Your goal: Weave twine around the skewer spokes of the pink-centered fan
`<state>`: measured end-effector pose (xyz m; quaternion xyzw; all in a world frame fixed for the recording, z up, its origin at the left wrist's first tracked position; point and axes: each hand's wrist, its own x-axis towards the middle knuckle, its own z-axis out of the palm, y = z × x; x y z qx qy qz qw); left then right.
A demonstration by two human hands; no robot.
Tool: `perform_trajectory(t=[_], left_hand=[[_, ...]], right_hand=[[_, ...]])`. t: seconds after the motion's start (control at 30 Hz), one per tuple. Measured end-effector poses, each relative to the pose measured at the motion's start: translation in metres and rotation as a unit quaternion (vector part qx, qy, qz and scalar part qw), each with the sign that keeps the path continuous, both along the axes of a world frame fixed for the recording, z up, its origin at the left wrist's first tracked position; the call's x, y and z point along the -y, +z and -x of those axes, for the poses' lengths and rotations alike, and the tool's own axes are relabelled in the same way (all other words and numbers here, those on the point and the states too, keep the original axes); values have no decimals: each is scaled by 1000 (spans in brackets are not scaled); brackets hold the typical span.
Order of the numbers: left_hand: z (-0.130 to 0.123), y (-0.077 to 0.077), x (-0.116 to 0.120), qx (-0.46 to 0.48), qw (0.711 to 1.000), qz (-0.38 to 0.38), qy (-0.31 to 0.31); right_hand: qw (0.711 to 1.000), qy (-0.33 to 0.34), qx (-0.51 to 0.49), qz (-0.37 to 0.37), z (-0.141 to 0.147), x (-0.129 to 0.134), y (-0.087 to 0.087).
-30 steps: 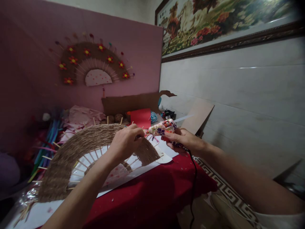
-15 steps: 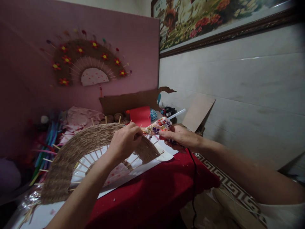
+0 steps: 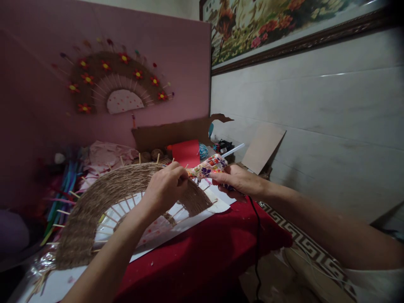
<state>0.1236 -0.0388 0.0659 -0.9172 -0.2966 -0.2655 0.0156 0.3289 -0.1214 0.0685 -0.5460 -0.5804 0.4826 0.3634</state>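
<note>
A fan-shaped piece of brown twine woven over thin wooden sticks [image 3: 78, 219] lies on white paper [image 3: 139, 254] on the table. My left hand [image 3: 167, 181] is closed over the fan's upper right part, fingers curled in a pinch; its fingertips and whatever is between them are hidden. In my right hand [image 3: 235, 181] is a flower-patterned hot glue gun [image 3: 210, 165], a clear glue stick [image 3: 233, 150] poking out of its back. The gun's nozzle points left, close beside my left fingers, and its tip is hard to make out. A black cord [image 3: 258, 235] hangs from the gun.
A red cloth [image 3: 202, 256] covers the table's front. Behind the fan are a red card [image 3: 186, 153], blue-white yarn [image 3: 203, 151], pink fabric [image 3: 109, 155] and a cardboard strip [image 3: 170, 135]. Colourful pipe cleaners [image 3: 65, 189] lie left. A similar flower-decorated fan [image 3: 104, 69] hangs on the pink board.
</note>
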Motion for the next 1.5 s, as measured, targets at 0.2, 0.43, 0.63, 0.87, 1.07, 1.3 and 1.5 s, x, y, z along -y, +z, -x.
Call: perform_trajectory(t=[0.2, 0.43, 0.63, 0.87, 1.07, 1.3, 1.5], left_hand=[[0, 0, 0, 5, 1000, 1, -4], [0, 0, 1, 4, 1000, -5, 1], [0, 0, 0, 3, 1000, -8, -4], [0, -1, -1, 1, 1000, -18, -4], [0, -2, -1, 3, 1000, -19, -2], [0, 0, 1, 1, 1000, -10, -2], [0, 1, 1, -2, 1000, -3, -1]], right_hand=[[1000, -1, -7, 10, 1, 1, 1], [1000, 7, -3, 6, 4, 3, 4], [1000, 1, 15, -1, 5, 6, 6], [999, -14, 48, -13, 7, 9, 8], [997, -37, 68, -5, 12, 12, 13], [997, -43, 57, -2, 15, 14, 17], [998, -46, 52, -10, 17, 15, 18]])
